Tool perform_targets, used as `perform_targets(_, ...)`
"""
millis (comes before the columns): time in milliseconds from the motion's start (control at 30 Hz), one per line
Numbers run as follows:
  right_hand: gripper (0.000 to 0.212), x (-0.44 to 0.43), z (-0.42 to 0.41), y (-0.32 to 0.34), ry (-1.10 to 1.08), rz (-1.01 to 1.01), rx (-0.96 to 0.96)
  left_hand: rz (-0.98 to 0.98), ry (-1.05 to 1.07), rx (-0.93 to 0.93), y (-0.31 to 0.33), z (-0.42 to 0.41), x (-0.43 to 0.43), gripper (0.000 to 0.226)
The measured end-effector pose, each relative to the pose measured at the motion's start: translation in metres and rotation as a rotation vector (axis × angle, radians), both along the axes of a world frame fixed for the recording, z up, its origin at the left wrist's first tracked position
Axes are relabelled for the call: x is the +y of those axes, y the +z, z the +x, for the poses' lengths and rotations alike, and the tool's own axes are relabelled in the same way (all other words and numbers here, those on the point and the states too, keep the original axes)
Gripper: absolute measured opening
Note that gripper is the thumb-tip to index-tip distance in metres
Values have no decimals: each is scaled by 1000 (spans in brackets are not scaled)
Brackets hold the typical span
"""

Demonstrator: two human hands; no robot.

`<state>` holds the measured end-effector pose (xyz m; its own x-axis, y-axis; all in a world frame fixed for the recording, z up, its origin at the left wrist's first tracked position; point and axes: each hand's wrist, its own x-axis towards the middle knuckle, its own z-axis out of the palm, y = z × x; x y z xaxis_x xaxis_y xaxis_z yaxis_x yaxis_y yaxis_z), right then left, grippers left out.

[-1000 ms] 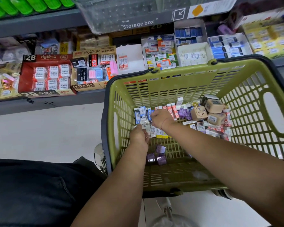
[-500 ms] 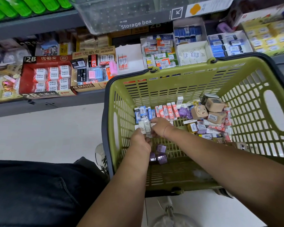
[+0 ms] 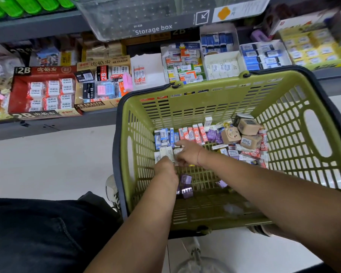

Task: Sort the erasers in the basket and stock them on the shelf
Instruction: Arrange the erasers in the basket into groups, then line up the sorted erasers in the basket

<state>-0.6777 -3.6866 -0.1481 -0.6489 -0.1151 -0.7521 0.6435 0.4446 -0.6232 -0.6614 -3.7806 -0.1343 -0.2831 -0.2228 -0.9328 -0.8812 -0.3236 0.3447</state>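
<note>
A green plastic basket stands on the floor below the shelf. Inside lie blue erasers, red-and-white erasers, purple ones and tan boxed ones. Both hands are deep in the basket at its left side. My left hand grips a stack of white erasers. My right hand pinches at the same white stack from the right, fingers curled on it. The shelf behind holds open eraser boxes.
A red 2B eraser box and a 4B eraser box sit at shelf left; white and blue eraser boxes at centre right. A clear storage box hangs above. My dark trouser leg fills the lower left.
Both hands drew slightly nearer me in the basket, gathering the white erasers into a stack between them. The basket stayed in place.
</note>
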Motion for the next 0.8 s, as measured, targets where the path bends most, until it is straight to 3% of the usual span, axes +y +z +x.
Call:
perform_targets(100, 30, 47, -5, 27, 46, 8, 128, -186, -422, 106, -3, -1, 23, 30)
perform_targets(200, 14, 114, -6, 53, 261, 164, 161, -183, -874, 411, 1, 4, 56, 25)
perform_targets(300, 24, 164, 8, 66, 518, 306, -18, -104, -1283, 523, -10, 9, 84, 45)
perform_targets(400, 58, 184, 30, 59, 669, 397, -159, -182, -1601, 550, -30, 18, 98, 76)
perform_targets(500, 83, 187, 50, 41, 735, 414, -98, -309, -1641, 612, -43, 24, 106, 85)
perform_targets(633, 86, 190, 64, 19, 701, 577, 77, -328, -1648, 613, -52, 19, 111, 81)
perform_targets(800, 99, 189, 68, 5, 644, 584, 153, -355, -1751, 608, -62, 17, 114, 84)
